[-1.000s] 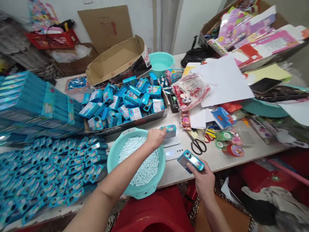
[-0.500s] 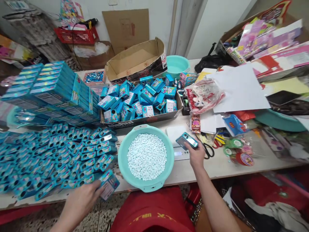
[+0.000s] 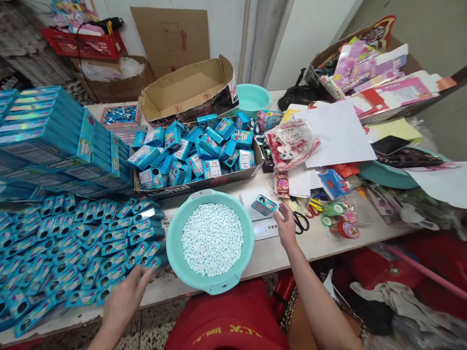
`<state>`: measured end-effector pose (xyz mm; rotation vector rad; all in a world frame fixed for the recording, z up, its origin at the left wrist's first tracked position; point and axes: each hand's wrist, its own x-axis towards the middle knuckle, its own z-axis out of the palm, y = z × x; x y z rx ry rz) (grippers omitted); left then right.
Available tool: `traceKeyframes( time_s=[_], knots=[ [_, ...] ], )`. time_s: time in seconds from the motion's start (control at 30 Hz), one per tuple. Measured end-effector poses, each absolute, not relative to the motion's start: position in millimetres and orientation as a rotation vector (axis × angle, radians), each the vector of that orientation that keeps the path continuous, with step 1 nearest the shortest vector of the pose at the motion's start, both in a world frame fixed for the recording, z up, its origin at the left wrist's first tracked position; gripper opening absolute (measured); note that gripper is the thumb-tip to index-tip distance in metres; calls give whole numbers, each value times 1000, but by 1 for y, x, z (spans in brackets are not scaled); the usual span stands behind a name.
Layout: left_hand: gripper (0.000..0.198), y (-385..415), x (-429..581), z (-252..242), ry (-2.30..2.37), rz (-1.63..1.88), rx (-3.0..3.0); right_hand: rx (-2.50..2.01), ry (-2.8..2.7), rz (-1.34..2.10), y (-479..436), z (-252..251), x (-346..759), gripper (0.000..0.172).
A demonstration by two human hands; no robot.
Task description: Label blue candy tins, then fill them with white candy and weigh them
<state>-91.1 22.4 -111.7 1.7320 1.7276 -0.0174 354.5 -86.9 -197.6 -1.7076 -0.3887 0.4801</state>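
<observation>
A turquoise basin (image 3: 210,287) full of small pale pellets sits at the table's front edge. Right of it, one blue box (image 3: 264,205) rests on a white scale (image 3: 265,230) with a lit display. My right hand (image 3: 286,224) is just beside that box, fingers apart, holding nothing. At the left, my left hand (image 3: 126,296) is open at the near edge of many standing blue boxes (image 3: 113,248) with round holes in their tops. A shallow carton (image 3: 204,187) behind the basin holds a jumbled heap of blue boxes.
Stacked blue boxes (image 3: 40,141) rise at the left. An open cardboard box (image 3: 186,92) and another turquoise basin (image 3: 253,99) stand behind. Black scissors (image 3: 302,223), tape rolls (image 3: 337,209), bags and white paper (image 3: 335,133) crowd the right side.
My right hand has let go of its blue box, which now lies on the scale. My left hand has released its box among the standing ones. The view has shifted to the right.
</observation>
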Motion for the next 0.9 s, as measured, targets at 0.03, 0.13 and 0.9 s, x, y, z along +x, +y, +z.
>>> traceKeyframes(
  time_s=[0.03,0.13,0.9],
  knots=[
    [34,28,-82,-107,1653,99,1554,-1727,-328,452,-97,-199,354,59],
    [36,48,-35,-94,1366,320,981,-1756,-109,410,-126,-209,351,53],
    [4,79,176,-118,753,-358,1970,-1771,-178,539,-140,-200,337,49]
  ],
)
